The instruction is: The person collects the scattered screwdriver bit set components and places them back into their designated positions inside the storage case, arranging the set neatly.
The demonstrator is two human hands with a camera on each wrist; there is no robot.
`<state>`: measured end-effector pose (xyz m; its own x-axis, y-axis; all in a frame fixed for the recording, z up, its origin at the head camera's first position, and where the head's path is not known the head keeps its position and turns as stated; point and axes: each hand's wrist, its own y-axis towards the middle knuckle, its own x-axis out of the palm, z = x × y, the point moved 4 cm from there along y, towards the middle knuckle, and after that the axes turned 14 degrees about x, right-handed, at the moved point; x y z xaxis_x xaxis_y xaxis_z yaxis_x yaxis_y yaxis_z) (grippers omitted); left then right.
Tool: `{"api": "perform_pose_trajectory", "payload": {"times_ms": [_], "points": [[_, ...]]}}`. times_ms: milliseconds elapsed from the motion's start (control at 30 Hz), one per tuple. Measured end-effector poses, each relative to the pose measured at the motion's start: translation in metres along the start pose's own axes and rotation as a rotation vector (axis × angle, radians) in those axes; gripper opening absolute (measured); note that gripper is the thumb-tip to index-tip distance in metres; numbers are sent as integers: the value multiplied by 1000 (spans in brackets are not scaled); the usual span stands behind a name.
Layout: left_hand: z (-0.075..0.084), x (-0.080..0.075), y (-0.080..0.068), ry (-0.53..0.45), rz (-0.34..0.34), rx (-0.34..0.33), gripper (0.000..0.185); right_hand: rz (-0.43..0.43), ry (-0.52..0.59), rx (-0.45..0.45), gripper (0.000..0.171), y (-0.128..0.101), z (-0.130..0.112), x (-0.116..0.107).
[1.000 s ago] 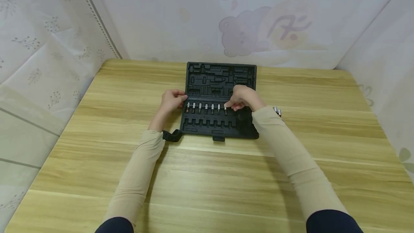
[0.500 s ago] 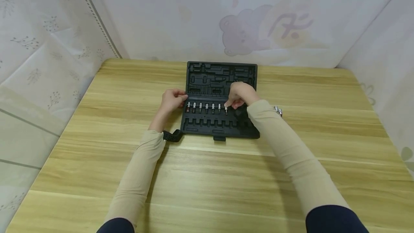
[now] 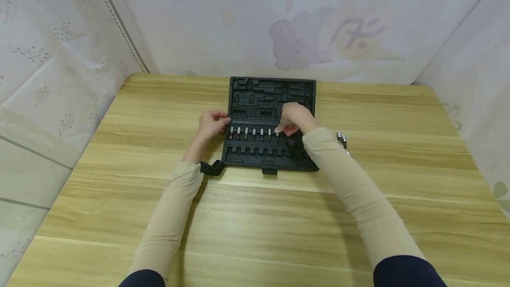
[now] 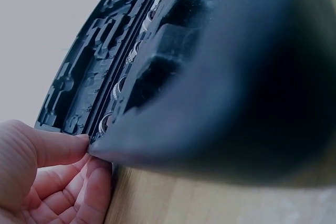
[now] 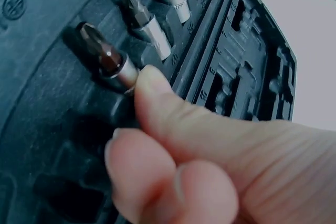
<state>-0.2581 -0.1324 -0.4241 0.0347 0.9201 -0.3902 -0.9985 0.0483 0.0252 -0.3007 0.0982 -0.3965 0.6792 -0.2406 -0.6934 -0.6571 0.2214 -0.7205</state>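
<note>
Since one second ago, the right hand (image 3: 296,119) has drawn slightly toward the row of bit sockets (image 3: 253,133), its forearm swinging inward; the left hand (image 3: 212,124) is unchanged at the case's left edge.

Head view: a black moulded tool case (image 3: 272,96) lies open at the far centre of a wooden table (image 3: 255,216). Seven bit sockets stand in the upper row of the near tray. The right hand, at 3 o'clock of that row, pinches the rightmost bit socket (image 3: 277,134) between thumb and curled fingers. The left hand, at 9 o'clock of the row, pinches the case's edge near the hinge line.

Right wrist view: the thumb tip presses the chrome collar of the rightmost bit socket (image 5: 107,59), whose dark tip points to about 10 o'clock; the socket lies seated in its slot, at 11 o'clock of the grip. Small moulded numerals beside the slots are too blurred to read, and a round embossed mark (image 5: 12,6) at the tray's corner is not legible.

Left wrist view: thumb and fingers (image 4: 79,148) meet on the case's corner (image 4: 105,148).

Two loose sockets (image 3: 341,137) lie on the table at 3 o'clock of the case; a black ratchet handle (image 3: 212,167) lies at its 8 o'clock corner.
</note>
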Motion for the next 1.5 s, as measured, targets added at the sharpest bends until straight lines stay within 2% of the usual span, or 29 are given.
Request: {"api": "perform_pose_trajectory", "payload": {"times_ms": [67, 133, 400, 733, 867, 1133, 1500], "points": [[0, 0, 0, -1, -2, -9, 26, 11, 32, -30, 57, -3, 3, 1], [1, -1, -1, -2, -5, -16, 26, 31, 69, -72, 47, -17, 6, 1], [2, -1, -1, 9, -15, -8, 26, 96, 133, -171, 22, -24, 17, 4], [2, 0, 0, 17, -13, 11, 26, 134, 282, -253, 23, -35, 30, 7], [0, 0, -1, 2, -14, 0, 27, 166, 327, -303, 20, -35, 38, 8], [0, 0, -4, -3, -10, -12, 27, 170, 394, -376, 20, -38, 56, 4], [1, 0, -2, -2, -9, -5, 27, 141, 464, -364, 24, -38, 85, -2]]}}
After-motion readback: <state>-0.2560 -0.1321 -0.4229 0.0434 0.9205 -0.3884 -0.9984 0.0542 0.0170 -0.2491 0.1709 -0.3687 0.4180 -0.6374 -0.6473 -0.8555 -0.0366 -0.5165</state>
